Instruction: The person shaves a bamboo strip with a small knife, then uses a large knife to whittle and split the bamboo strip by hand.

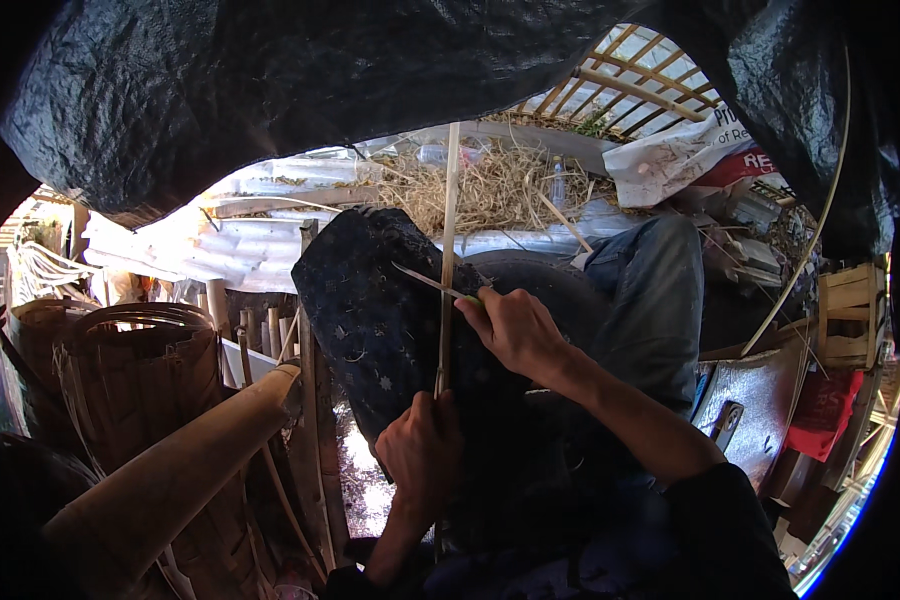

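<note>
A long pale bamboo strip (451, 200) stands nearly upright in front of me, running from near my lap to above the dark patterned cloth (345, 290) over my leg. My left hand (418, 445) is closed around its lower part. Higher up, my right hand (518, 335) grips a knife (425, 279) with a bit of green showing at the handle. The thin blade points to the left and crosses the strip, close to or against it; the exact contact is hard to make out. The right fingers are close beside the strip.
A thick bamboo pole (175, 470) slants at the left beside brown containers (135, 365). Dry straw shavings (480, 190) lie on corrugated sheeting ahead. Dark plastic sheeting (300, 70) hangs overhead. At the right are a wooden crate (850, 315), a red bag (823, 412) and a phone-like object (727, 425).
</note>
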The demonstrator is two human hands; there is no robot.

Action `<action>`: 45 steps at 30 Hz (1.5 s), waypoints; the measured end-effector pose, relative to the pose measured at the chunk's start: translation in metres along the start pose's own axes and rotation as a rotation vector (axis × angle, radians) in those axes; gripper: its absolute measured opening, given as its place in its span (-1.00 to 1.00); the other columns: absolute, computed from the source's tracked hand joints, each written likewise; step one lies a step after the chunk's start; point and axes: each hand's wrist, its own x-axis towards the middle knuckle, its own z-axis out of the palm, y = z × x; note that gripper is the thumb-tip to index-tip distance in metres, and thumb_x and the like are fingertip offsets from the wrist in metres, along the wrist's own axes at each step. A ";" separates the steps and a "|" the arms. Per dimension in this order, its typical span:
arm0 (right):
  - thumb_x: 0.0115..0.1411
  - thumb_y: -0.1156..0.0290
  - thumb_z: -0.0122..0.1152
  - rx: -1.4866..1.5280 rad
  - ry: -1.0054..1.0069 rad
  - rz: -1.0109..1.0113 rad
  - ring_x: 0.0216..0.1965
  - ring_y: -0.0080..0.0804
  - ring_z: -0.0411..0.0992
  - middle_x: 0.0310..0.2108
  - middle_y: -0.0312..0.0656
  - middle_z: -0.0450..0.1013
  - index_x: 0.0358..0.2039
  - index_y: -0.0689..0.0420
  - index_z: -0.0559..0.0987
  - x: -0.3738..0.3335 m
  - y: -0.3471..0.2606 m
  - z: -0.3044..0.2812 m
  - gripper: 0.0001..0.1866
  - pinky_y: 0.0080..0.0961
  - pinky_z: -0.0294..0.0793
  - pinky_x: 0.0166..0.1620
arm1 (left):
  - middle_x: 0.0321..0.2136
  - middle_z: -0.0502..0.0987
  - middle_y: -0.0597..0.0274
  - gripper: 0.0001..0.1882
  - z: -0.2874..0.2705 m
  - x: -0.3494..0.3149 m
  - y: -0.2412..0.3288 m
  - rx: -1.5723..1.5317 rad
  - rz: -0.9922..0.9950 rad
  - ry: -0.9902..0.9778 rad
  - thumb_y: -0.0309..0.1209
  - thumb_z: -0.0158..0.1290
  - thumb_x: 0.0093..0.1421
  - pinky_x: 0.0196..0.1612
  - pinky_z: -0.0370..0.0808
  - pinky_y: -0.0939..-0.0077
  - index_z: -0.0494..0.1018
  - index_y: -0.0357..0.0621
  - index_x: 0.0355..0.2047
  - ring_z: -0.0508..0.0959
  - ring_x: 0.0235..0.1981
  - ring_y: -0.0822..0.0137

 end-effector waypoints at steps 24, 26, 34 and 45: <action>0.28 0.07 -0.11 0.021 -0.265 0.001 -0.76 -0.07 0.39 -0.84 -0.05 0.31 -0.59 0.24 0.40 0.006 -0.008 -0.011 -0.51 -0.25 0.37 -0.70 | -0.77 0.43 0.01 -0.84 -0.005 -0.014 0.003 -0.166 -0.122 -0.066 -0.36 -0.07 0.22 -0.62 0.36 0.15 0.38 -0.17 -0.43 0.49 -0.71 -0.01; 0.28 0.09 -0.09 0.051 -0.247 -0.016 -0.77 -0.09 0.39 -0.85 -0.06 0.31 -0.59 0.24 0.39 0.004 -0.004 -0.012 -0.53 -0.27 0.36 -0.70 | -0.78 0.43 0.02 -0.83 -0.006 -0.013 0.005 -0.134 -0.122 -0.085 -0.35 -0.06 0.22 -0.63 0.36 0.15 0.37 -0.17 -0.45 0.49 -0.71 0.00; 0.27 0.14 -0.05 0.168 -0.232 0.029 -0.76 -0.05 0.38 -0.85 -0.05 0.30 -0.59 0.24 0.39 0.003 -0.006 -0.017 -0.57 -0.24 0.34 -0.70 | -0.79 0.39 -0.07 -0.62 -0.019 -0.004 0.004 -0.040 -0.183 -0.256 -0.22 -0.08 0.23 -0.62 0.34 0.11 0.32 -0.19 -0.65 0.44 -0.72 -0.08; 0.26 0.14 -0.02 -0.026 -0.191 0.040 -0.83 -0.18 0.36 -0.89 -0.10 0.28 -0.69 0.16 0.35 -0.004 -0.011 -0.001 -0.55 -0.32 0.34 -0.77 | -0.78 0.43 -0.04 -0.61 0.004 -0.018 0.007 0.117 -0.123 -0.166 -0.27 -0.14 0.26 -0.65 0.36 0.14 0.32 -0.20 -0.67 0.48 -0.72 -0.03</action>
